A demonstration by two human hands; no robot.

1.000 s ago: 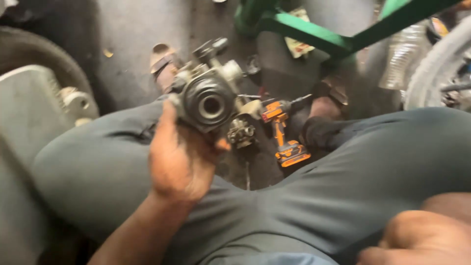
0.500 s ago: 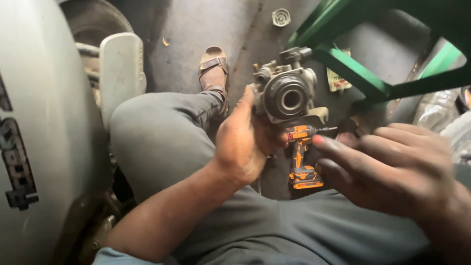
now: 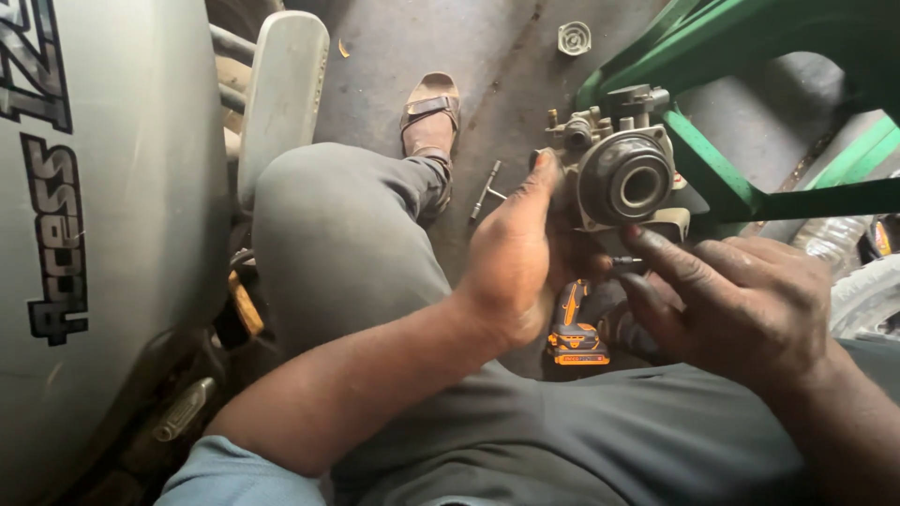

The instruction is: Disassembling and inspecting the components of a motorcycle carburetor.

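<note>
While I sit with my knees apart over the concrete floor [image 3: 525,56], my left hand [image 3: 511,267] grips a grey metal carburetor [image 3: 614,173] from its left side, thumb up along the body, fingers wrapped behind it. It's held up in the air above the gap between my legs, round rubber-rimmed opening facing me, small brass and black fittings on top. My right hand [image 3: 741,295] is just right of and below it, fingers [image 3: 661,258] half curled and reaching toward the underside of the part; fingertips look to be touching its lower edge or something small and dark there, can't tell which. Not clenched, and I can't tell whether it grasps anything.

Below both hands, an orange and black cordless driver [image 3: 574,328] lies on the floor between my thighs, partly hidden by my left hand. A small metal T-handle tool [image 3: 487,190] lies on the floor just left of the carburetor, near my sandalled foot [image 3: 429,117]. Grey trousers [image 3: 347,253] cover both legs. A silver scooter body panel [image 3: 103,215] fills the left edge, with a pale footrest part [image 3: 279,94] beside my left knee. A green metal frame [image 3: 741,187] stands right behind the carburetor. A small round grey cap [image 3: 574,37] sits on the floor at top.
</note>
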